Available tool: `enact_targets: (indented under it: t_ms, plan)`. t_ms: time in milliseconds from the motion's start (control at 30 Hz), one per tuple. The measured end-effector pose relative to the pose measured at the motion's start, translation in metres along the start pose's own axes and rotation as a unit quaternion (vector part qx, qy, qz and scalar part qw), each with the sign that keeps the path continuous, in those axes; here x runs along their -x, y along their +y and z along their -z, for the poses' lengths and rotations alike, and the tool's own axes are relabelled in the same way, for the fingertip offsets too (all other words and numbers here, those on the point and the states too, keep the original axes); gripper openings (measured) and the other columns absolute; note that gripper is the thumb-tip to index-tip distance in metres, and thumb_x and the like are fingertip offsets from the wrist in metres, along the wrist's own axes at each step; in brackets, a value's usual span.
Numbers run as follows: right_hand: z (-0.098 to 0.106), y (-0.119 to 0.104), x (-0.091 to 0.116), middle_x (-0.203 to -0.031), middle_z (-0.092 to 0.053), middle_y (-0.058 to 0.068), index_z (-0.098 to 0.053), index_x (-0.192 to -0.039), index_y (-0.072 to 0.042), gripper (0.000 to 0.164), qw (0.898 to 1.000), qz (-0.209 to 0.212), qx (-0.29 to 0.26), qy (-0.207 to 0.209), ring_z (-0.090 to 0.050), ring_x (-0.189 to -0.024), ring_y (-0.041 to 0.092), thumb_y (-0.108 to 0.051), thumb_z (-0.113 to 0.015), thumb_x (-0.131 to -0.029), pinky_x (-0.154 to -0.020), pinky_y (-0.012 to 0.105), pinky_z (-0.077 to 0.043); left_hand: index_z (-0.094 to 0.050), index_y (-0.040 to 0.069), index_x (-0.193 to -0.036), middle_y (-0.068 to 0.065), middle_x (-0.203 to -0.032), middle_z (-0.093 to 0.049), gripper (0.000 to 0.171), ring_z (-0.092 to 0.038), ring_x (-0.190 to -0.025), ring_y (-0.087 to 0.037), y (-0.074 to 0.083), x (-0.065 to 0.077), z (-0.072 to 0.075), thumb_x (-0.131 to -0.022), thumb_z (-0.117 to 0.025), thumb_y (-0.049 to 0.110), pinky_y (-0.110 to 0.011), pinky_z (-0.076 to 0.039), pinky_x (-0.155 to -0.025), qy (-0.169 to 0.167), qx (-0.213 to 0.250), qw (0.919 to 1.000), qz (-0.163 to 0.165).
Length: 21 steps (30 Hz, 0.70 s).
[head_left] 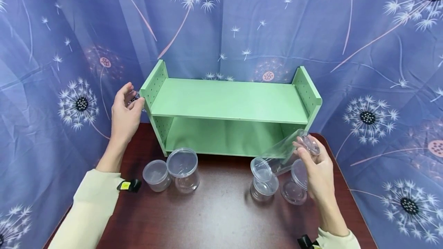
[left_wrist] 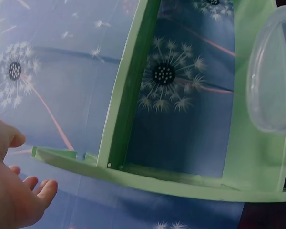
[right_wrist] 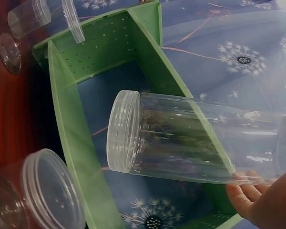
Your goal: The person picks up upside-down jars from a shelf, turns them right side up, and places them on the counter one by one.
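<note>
My right hand [head_left: 320,164] grips a tall clear plastic jar [right_wrist: 181,136] by its base end, fingers curled round it. The jar lies tilted in the air in front of the right end of the green shelf [head_left: 228,99], its lidded end pointing left over the standing jars. At the shelf's upper left corner is my left hand [head_left: 126,110], its fingers loosely bent. The left wrist view shows that hand's fingers [left_wrist: 47,191] spread apart with nothing between them, beside the shelf's side panel [left_wrist: 157,183].
A short lidded jar [head_left: 157,178] and a taller jar [head_left: 187,178] stand at the shelf's front left. Two more clear jars, one left [head_left: 264,191] and one right [head_left: 293,193], stand below the held jar. A patterned curtain [head_left: 249,22] hangs behind the brown table [head_left: 221,214].
</note>
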State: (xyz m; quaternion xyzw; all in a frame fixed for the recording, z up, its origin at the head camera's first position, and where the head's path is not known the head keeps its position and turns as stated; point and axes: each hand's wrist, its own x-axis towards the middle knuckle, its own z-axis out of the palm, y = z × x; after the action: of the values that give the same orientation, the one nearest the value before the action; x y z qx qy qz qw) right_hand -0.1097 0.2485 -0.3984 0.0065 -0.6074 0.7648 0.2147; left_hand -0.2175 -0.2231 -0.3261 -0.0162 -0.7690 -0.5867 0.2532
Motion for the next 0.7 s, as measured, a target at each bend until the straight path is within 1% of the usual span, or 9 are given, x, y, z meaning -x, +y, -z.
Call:
enact_targets:
  t_ms: [67,133,233,300,367,467,533,600,700]
  plan:
    - [-0.001,0.002,0.001,-0.121,-0.073,0.006,-0.049,-0.143,0.002,0.043,1.000,-0.002,0.004,0.003,-0.072,-0.100,0.015,0.006,-0.058,-0.101,-0.092,0.020,-0.055,-0.040,0.005,-0.156,-0.011,-0.155,-0.046,0.058,-0.046,-0.141,-0.022,0.001,0.007,-0.002,-0.101,-0.059,0.011,-0.033,-0.041,-0.115,0.023,0.018,0.9996,-0.006]
    - [-0.003,0.004,0.002,-0.121,-0.074,0.005,-0.049,-0.143,0.002,0.043,1.000,-0.004,0.005,0.005,-0.072,-0.099,0.016,0.005,-0.059,-0.101,-0.093,0.020,-0.054,-0.041,0.002,-0.154,-0.011,-0.154,-0.047,0.057,-0.047,-0.139,-0.023,0.002,0.013,-0.004,-0.101,-0.059,0.008,-0.033,-0.042,-0.114,0.039,0.031,0.9987,-0.011]
    - [-0.005,0.007,0.004,-0.122,-0.073,0.005,-0.051,-0.141,0.001,0.041,1.000,-0.007,0.006,0.007,-0.072,-0.100,0.017,0.005,-0.059,-0.101,-0.095,0.021,-0.053,-0.042,0.000,-0.152,-0.012,-0.151,-0.048,0.055,-0.049,-0.137,-0.024,0.002,0.024,-0.007,-0.100,-0.059,0.005,-0.034,-0.044,-0.112,0.051,0.053,0.9972,-0.014]
    - [-0.007,0.009,0.006,-0.123,-0.073,0.006,-0.051,-0.140,-0.001,0.040,1.000,-0.010,0.006,0.003,-0.072,-0.102,0.017,0.004,-0.059,-0.102,-0.097,0.021,-0.052,-0.043,-0.001,-0.151,-0.013,-0.149,-0.050,0.054,-0.050,-0.135,-0.023,0.002,0.031,-0.010,-0.100,-0.059,0.004,-0.033,-0.045,-0.111,0.052,0.063,0.9966,-0.014]
    - [-0.009,0.010,0.007,-0.124,-0.072,0.006,-0.050,-0.140,-0.002,0.040,1.000,-0.012,0.006,0.000,-0.072,-0.103,0.017,0.004,-0.059,-0.102,-0.098,0.021,-0.052,-0.044,-0.001,-0.151,-0.014,-0.147,-0.052,0.053,-0.051,-0.134,-0.023,0.001,0.040,-0.012,-0.100,-0.058,0.002,-0.031,-0.045,-0.110,0.044,0.070,0.9964,-0.014]
    - [-0.011,0.013,0.008,-0.126,-0.072,0.006,-0.049,-0.141,-0.002,0.040,1.000,-0.017,0.007,-0.005,-0.072,-0.105,0.017,0.003,-0.058,-0.102,-0.099,0.021,-0.051,-0.043,-0.004,-0.150,-0.017,-0.146,-0.053,0.053,-0.053,-0.133,-0.026,0.000,0.053,-0.017,-0.099,-0.058,-0.002,-0.025,-0.046,-0.107,0.023,0.084,0.9961,-0.016]
    - [-0.012,0.014,0.009,-0.127,-0.071,0.006,-0.048,-0.142,-0.002,0.041,1.000,-0.019,0.005,-0.007,-0.071,-0.107,0.016,0.003,-0.058,-0.102,-0.099,0.021,-0.051,-0.042,-0.006,-0.150,-0.019,-0.145,-0.053,0.053,-0.054,-0.131,-0.028,-0.002,0.062,-0.022,-0.099,-0.057,-0.004,-0.020,-0.047,-0.103,0.005,0.089,0.9959,-0.018]
    - [-0.013,0.014,0.010,-0.128,-0.070,0.006,-0.046,-0.143,-0.001,0.042,1.000,-0.020,0.006,-0.013,-0.071,-0.109,0.015,0.003,-0.057,-0.103,-0.099,0.021,-0.051,-0.041,-0.007,-0.151,-0.020,-0.145,-0.054,0.054,-0.055,-0.130,-0.028,-0.004,0.070,-0.027,-0.099,-0.057,-0.005,-0.017,-0.048,-0.100,-0.015,0.094,0.9952,-0.018]
    - [-0.014,0.016,0.012,-0.131,-0.069,0.007,-0.042,-0.147,0.002,0.046,1.000,-0.022,0.007,-0.019,-0.070,-0.111,0.016,0.002,-0.057,-0.103,-0.099,0.021,-0.051,-0.040,-0.008,-0.152,-0.017,-0.144,-0.055,0.055,-0.057,-0.129,-0.025,-0.005,0.082,-0.035,-0.100,-0.057,-0.006,-0.018,-0.048,-0.100,-0.047,0.099,0.9938,-0.019]
